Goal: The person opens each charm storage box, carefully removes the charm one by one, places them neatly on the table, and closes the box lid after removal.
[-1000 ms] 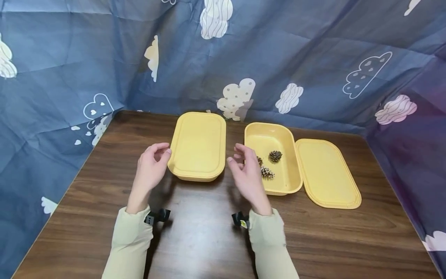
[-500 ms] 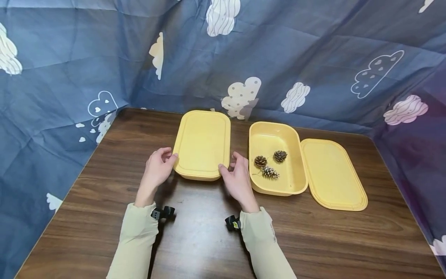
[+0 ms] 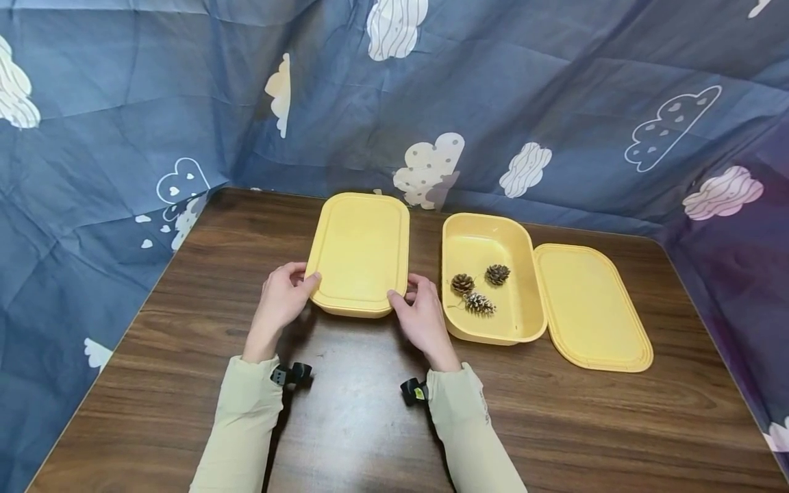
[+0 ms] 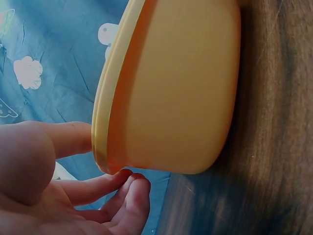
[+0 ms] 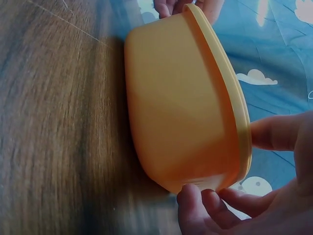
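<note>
A yellow rectangular box [image 4: 181, 93] stands on the table with its matching yellow lid [image 3: 360, 246] on top. My left hand [image 3: 280, 301] pinches the lid's rim at the near left corner, thumb on the upper edge and fingertips tucked beneath. At the near right corner my right hand [image 3: 422, 318] does likewise, its thumb [image 5: 274, 132] on the lid's top edge and its fingers [image 5: 190, 205] against the side below the rim. What the covered box contains is hidden.
To the right stands an uncovered yellow box [image 3: 511, 311] with several pine cones inside, among them a frosted one [image 3: 479, 304]. Its loose yellow lid [image 3: 592, 308] lies flat beside it. A blue cloud-patterned curtain [image 3: 345, 103] hangs behind the wooden table [image 3: 351, 424].
Both hands have closed in from either side of the covered box onto its near corners and now grip the lid's rim. The lid still sits on the box.
</note>
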Available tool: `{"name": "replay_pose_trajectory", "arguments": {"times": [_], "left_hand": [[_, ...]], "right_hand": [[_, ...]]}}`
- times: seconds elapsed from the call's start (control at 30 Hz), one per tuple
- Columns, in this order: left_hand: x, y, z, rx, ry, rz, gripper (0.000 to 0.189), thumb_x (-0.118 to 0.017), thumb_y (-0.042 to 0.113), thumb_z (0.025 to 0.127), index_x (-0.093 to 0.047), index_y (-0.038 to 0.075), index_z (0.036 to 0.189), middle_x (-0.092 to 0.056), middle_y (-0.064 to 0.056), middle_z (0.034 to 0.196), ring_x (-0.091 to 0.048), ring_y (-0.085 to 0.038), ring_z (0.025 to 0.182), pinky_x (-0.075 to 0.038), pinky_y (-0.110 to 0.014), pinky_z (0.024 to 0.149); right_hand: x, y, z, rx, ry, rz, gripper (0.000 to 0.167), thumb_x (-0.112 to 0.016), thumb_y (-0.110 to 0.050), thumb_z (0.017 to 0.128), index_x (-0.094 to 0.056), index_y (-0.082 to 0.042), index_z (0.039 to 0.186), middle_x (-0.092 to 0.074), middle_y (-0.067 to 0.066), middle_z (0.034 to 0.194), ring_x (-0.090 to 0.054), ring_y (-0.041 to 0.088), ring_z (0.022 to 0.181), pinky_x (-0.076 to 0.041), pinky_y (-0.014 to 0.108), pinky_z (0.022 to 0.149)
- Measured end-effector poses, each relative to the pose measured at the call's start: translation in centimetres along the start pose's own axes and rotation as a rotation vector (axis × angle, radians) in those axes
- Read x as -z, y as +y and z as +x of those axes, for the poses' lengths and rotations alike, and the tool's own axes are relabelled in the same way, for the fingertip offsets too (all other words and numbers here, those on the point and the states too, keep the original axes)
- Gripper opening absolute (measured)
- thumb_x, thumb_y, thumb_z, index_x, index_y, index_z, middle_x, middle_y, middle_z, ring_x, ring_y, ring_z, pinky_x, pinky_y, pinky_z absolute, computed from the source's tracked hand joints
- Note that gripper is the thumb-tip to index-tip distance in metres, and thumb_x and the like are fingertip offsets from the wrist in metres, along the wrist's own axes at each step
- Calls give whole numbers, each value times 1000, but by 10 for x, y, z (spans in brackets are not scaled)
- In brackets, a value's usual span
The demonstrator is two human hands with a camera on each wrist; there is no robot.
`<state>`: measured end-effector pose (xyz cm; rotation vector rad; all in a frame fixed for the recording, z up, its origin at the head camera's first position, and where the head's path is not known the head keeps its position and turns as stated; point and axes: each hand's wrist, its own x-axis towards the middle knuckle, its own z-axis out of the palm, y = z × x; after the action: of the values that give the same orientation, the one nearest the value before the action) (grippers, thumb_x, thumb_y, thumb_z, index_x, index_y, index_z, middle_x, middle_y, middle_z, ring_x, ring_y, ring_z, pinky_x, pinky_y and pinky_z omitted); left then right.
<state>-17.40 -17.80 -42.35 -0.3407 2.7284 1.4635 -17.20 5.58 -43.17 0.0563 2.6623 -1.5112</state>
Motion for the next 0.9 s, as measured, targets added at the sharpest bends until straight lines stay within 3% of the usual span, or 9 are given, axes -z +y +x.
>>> {"name": "replay_pose_trajectory", "arguments": {"times": [0.4, 0.67, 0.9], "left_hand": [[0, 1, -2, -9, 10, 32, 45, -59, 26, 94, -56, -2, 129, -60, -18, 109, -56, -27, 96, -43, -29, 76], [0, 4, -4, -11, 25, 15, 44, -59, 23, 94, -57, -2, 129, -59, -20, 115, -59, -30, 104, -48, -40, 89], [0, 5, -4, -42, 37, 16, 43, -59, 25, 94, -58, 0, 129, -58, -20, 118, -59, -34, 110, -46, -46, 96]], "right_hand": [[-1, 1, 1, 15, -1, -10, 55, -61, -29, 90, -47, 0, 135, -52, 14, 123, -56, 26, 106, -45, 37, 89], [-1, 1, 1, 14, 4, 29, 54, -62, -29, 90, -48, -1, 135, -52, 13, 122, -57, 24, 106, -45, 36, 89], [-1, 1, 2, 32, 20, 56, 53, -61, -27, 90, -48, -1, 135, -50, 13, 124, -58, 24, 107, -47, 36, 90]]}}
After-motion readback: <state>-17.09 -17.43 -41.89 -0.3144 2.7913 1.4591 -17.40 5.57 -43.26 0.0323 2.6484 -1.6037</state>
